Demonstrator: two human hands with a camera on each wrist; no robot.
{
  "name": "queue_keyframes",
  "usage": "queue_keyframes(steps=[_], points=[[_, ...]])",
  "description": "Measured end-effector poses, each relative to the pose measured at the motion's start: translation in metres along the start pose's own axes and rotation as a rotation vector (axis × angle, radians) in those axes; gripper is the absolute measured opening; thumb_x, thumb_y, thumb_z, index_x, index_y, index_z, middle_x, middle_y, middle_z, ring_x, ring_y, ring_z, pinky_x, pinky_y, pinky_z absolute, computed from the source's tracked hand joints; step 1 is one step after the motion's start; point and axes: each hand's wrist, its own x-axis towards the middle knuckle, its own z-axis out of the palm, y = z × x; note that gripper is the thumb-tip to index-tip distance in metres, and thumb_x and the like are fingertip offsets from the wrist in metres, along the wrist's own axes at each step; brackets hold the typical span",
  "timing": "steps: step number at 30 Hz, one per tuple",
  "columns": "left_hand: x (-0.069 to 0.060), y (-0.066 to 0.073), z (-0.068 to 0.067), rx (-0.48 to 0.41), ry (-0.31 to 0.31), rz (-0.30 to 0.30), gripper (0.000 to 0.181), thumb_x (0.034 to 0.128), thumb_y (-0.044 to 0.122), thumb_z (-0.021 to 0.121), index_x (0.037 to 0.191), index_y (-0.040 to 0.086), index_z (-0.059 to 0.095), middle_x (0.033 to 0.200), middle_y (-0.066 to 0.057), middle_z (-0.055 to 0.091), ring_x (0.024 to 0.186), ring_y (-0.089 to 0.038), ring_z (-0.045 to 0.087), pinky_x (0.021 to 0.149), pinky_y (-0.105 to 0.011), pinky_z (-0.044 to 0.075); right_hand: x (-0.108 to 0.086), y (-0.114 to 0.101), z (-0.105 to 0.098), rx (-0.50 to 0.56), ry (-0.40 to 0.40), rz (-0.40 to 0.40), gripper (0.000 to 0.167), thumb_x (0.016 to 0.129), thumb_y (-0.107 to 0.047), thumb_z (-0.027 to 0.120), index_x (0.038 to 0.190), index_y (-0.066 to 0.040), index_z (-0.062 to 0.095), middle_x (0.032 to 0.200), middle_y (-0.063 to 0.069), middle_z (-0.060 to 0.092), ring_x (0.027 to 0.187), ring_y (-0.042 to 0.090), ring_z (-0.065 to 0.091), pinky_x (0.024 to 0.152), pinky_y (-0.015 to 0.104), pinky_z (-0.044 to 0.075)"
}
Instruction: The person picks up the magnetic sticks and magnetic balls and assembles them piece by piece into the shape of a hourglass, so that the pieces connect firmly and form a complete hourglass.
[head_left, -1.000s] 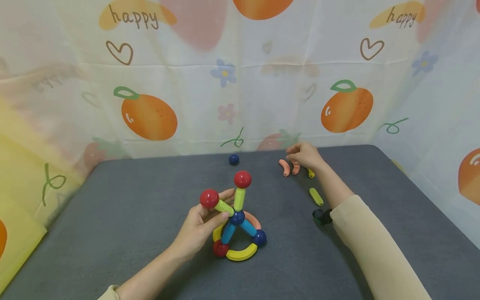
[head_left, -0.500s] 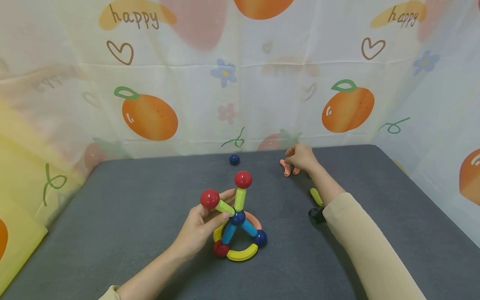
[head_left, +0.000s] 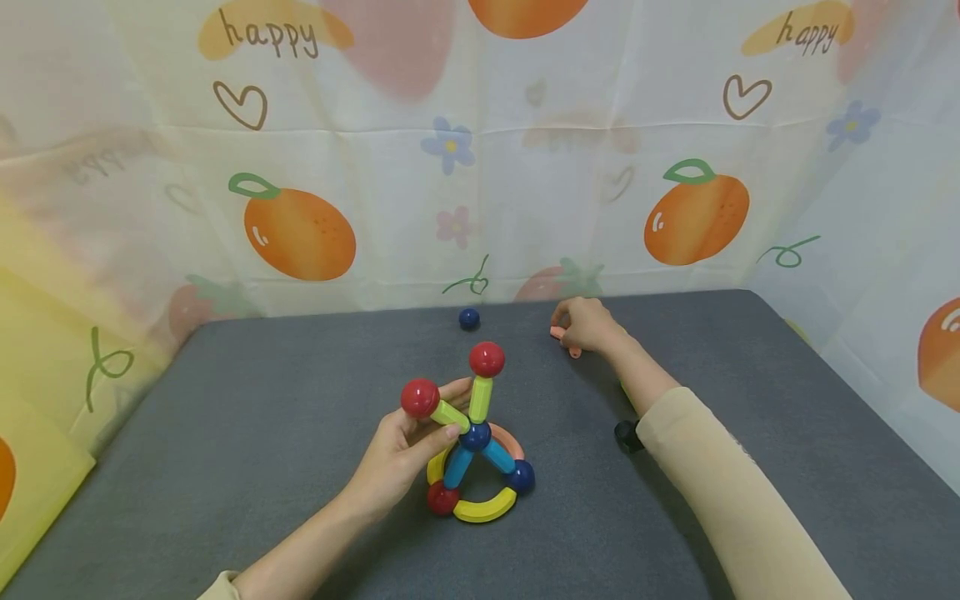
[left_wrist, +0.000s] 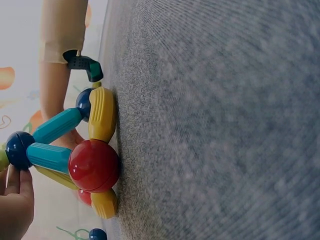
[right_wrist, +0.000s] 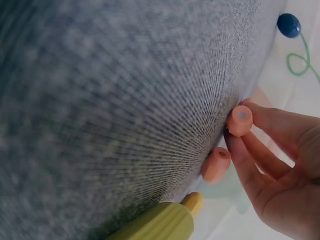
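My left hand [head_left: 397,454] grips a magnetic ball-and-stick model at its upper part, thumb by a lime-green rod [head_left: 451,415] and the central blue ball [head_left: 476,436]. Red balls [head_left: 487,359] top the two lime rods; blue rods [head_left: 458,468] slope down to a ring of curved sticks, including a yellow one [head_left: 486,507], resting on the table. At the far right, my right hand [head_left: 588,325] pinches a salmon curved magnetic stick [right_wrist: 240,121] between thumb and fingers, close to the tabletop. A second salmon curved stick [right_wrist: 216,165] lies beside the fingers.
A loose blue ball [head_left: 468,318] sits near the table's back edge. Under the right forearm lie a lime rod [right_wrist: 155,222] and a yellow piece [right_wrist: 193,201], mostly hidden in the head view. A printed cloth [head_left: 525,167] hangs behind the grey table [head_left: 300,375].
My right hand has moved slightly left and down onto the salmon sticks and now pinches one, which has turned. The left hand and the model stay in place.
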Motion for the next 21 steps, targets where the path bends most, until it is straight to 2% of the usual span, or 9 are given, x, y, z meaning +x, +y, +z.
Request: queue_keyframes(steps=[5, 9, 13, 17, 21], points=[[0.0, 0.0, 0.0, -0.001, 0.0, 0.003, 0.05, 0.0981, 0.012, 0.059, 0.146, 0.006, 0.046, 0.152, -0.015, 0.048, 0.131, 0.002, 0.054, 0.104, -0.013, 0.045, 0.001, -0.003, 0.001, -0.028, -0.013, -0.032, 0.032, 0.089, -0.004, 0.066, 0.121, -0.003, 0.064, 0.106, 0.021, 0.072, 0.049, 0.016, 0.062, 0.058, 0.024, 0.05], [0.0, 0.0, 0.0, -0.001, -0.001, -0.003, 0.05, 0.0981, 0.012, 0.059, 0.146, 0.005, 0.046, 0.152, -0.015, 0.047, 0.131, 0.001, 0.054, 0.104, -0.013, 0.045, 0.0, -0.004, 0.002, 0.03, -0.007, -0.079, 0.027, 0.093, -0.014, 0.066, 0.117, -0.003, 0.066, 0.083, 0.014, 0.073, 0.05, 0.019, 0.062, 0.062, 0.025, 0.051], [0.001, 0.001, 0.0, 0.0, 0.0, -0.009, 0.05, 0.0981, 0.012, 0.059, 0.146, 0.005, 0.046, 0.152, -0.015, 0.047, 0.133, -0.003, 0.054, 0.104, -0.013, 0.045, -0.002, -0.009, -0.002, 0.185, -0.024, -0.176, 0.028, 0.096, -0.023, 0.064, 0.117, -0.004, 0.067, 0.063, 0.008, 0.066, 0.061, 0.031, 0.066, 0.069, 0.034, 0.052], [0.001, 0.001, 0.0, 0.006, 0.006, -0.022, 0.05, 0.098, 0.013, 0.059, 0.146, 0.006, 0.046, 0.152, -0.014, 0.048, 0.134, -0.007, 0.054, 0.104, -0.014, 0.045, -0.005, -0.02, -0.01, 0.408, -0.116, -0.275, 0.028, 0.097, -0.018, 0.061, 0.122, -0.007, 0.066, 0.071, 0.007, 0.064, 0.068, 0.034, 0.062, 0.072, 0.046, 0.053], [0.001, 0.001, 0.0, 0.013, 0.006, -0.03, 0.05, 0.0979, 0.014, 0.059, 0.146, 0.007, 0.047, 0.152, -0.012, 0.049, 0.135, -0.012, 0.054, 0.104, -0.015, 0.046, -0.008, -0.036, -0.018, 0.578, -0.229, -0.341, 0.03, 0.097, -0.02, 0.061, 0.127, -0.013, 0.063, 0.08, 0.007, 0.061, 0.068, 0.023, 0.055, 0.068, 0.04, 0.05]])
